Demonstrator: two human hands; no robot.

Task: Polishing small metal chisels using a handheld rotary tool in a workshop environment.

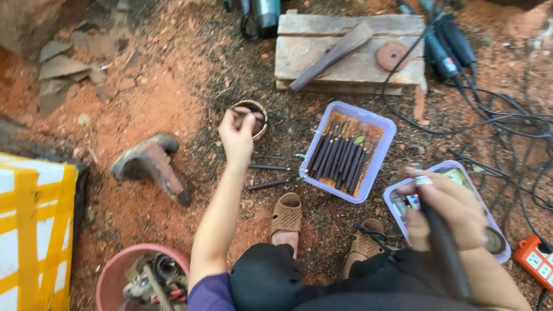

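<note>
My left hand [238, 133] reaches forward over the dirt and holds a thin dark rod at the rim of a small round cup [257, 113]. My right hand [448, 214] is closed around a dark cylindrical tool handle [444, 249] above a lilac tray [397, 211] of small items. Between the hands, a second lilac tray [381, 156] holds several dark thin rods [341, 155]. A few loose rods [269, 184] lie on the ground beside it.
A wooden block [349, 52] at the back carries a flat wooden piece and a rusty disc [391, 55]. Black cables [507, 132] and power tools lie at right, an orange power strip [537, 259] at far right. A pink bucket [113, 275] and yellow-white box [34, 230] sit left.
</note>
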